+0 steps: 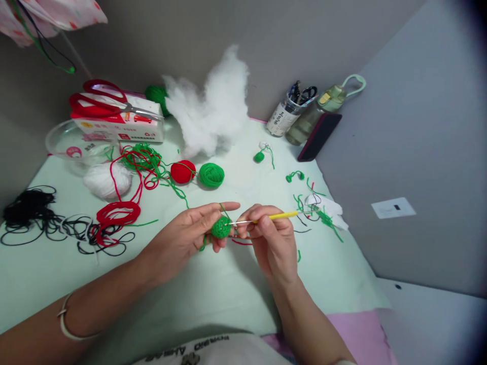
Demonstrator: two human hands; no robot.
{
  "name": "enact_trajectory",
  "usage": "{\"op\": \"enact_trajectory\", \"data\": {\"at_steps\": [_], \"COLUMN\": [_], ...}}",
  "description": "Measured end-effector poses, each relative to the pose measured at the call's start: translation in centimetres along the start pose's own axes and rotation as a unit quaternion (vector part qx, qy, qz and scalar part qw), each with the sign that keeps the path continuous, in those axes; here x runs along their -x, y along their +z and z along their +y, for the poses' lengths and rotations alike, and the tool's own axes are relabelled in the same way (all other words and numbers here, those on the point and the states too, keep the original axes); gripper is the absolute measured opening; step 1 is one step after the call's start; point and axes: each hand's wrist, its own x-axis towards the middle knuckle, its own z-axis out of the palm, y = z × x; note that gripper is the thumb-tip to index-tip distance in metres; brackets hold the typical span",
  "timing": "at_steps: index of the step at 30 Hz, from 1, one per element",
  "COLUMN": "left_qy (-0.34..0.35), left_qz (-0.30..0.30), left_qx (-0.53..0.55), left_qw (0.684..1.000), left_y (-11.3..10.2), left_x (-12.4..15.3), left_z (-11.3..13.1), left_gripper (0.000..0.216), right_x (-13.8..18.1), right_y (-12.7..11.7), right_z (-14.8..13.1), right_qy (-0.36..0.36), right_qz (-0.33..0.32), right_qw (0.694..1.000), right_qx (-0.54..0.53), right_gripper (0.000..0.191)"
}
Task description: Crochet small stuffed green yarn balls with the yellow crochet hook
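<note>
Between the thumb and fingers of my left hand (194, 228) is a small round green crochet piece (221, 227). A strand of green yarn runs up from it over my left index finger, which is stretched out. My right hand (272, 235) grips a crochet hook (281, 216) by its yellow handle. The hook's metal shaft points left, and its tip meets the green piece; whether it sits inside a stitch I cannot tell. Just beyond my hands lie a green yarn ball (211, 175) and a red yarn ball (183, 172).
White stuffing (213, 111) stands at the back. Red-handled scissors (114, 104) rest on a box (129, 126) at the left, near white yarn (107, 180) and tangled black yarn (30, 208). A pen cup (282, 117), a bottle (304, 126) and a phone (320, 137) stand right. Yarn scraps (325, 218) lie below.
</note>
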Motion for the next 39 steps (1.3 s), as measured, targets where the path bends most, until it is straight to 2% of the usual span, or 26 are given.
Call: {"op": "enact_trajectory", "data": {"at_steps": [6, 10, 14, 20, 24, 28, 34, 39], "left_qy": [0.015, 0.029, 0.071, 0.159, 0.176, 0.164, 0.157, 0.137], "left_qz": [0.024, 0.033, 0.088, 0.130, 0.127, 0.120, 0.114, 0.088], "left_qx": [-0.010, -0.027, -0.131, -0.237, -0.247, -0.243, -0.240, -0.199], "left_qw": [1.000, 0.999, 0.985, 0.949, 0.945, 0.948, 0.951, 0.966], "left_y": [0.7, 0.6, 0.5, 0.3, 0.3, 0.2, 0.2, 0.4], "left_x": [0.3, 0.4, 0.7, 1.1, 1.0, 1.0, 1.1, 1.1], "left_z": [-0.3, -0.2, 0.1, 0.2, 0.3, 0.4, 0.5, 0.6], "left_gripper": [0.042, 0.058, 0.067, 0.053, 0.051, 0.051, 0.047, 0.044], "right_x": [0.6, 0.7, 0.8, 0.7, 0.7, 0.8, 0.6, 0.6], "right_y": [0.1, 0.3, 0.4, 0.3, 0.1, -0.2, -0.3, 0.2], "right_z": [0.5, 0.3, 0.4, 0.7, 0.4, 0.0, -0.6, -0.4], "right_qy": [-0.094, -0.109, -0.109, -0.091, -0.072, -0.068, -0.139, -0.186], "right_qz": [0.041, 0.018, 0.025, 0.016, 0.010, 0.007, -0.032, -0.012], "right_qw": [0.984, 0.973, 0.976, 0.988, 0.992, 0.992, 0.969, 0.954], "right_qx": [0.146, 0.202, 0.189, 0.124, 0.098, 0.110, 0.200, 0.236], "right_gripper": [0.013, 0.014, 0.014, 0.015, 0.017, 0.017, 0.018, 0.019]}}
